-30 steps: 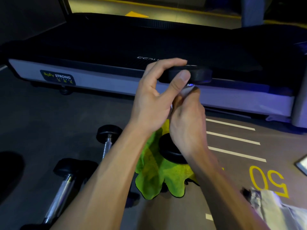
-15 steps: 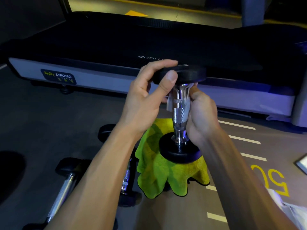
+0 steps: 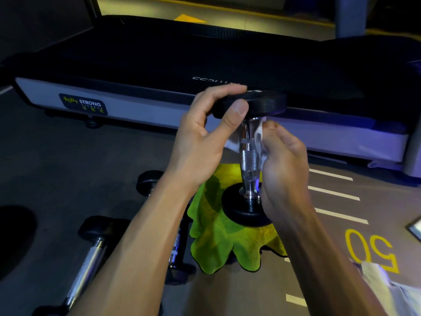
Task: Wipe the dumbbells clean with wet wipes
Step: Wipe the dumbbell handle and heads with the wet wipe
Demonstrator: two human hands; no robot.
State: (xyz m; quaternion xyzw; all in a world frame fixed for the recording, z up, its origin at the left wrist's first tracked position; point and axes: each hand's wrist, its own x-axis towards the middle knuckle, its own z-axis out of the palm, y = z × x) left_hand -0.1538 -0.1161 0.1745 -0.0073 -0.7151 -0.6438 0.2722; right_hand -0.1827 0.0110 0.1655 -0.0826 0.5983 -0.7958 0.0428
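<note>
Head view, left to right: 2 dumbbells (image 3: pixel 84 267) with chrome bars and black round heads are seen lying on the dark floor (image 3: pixel 68 174). An upright dumbbell (image 3: pixel 249 160) is stood on a crumpled lime-green fleecy cloth (image 3: pixel 218 242); its matte black top head is pinched by the left hand (image 3: pixel 205 142). A white wet wipe (image 3: pixel 259 135) is pressed against the knurled chrome handle by the curled fingers of the right hand (image 3: pixel 284 165).
</note>
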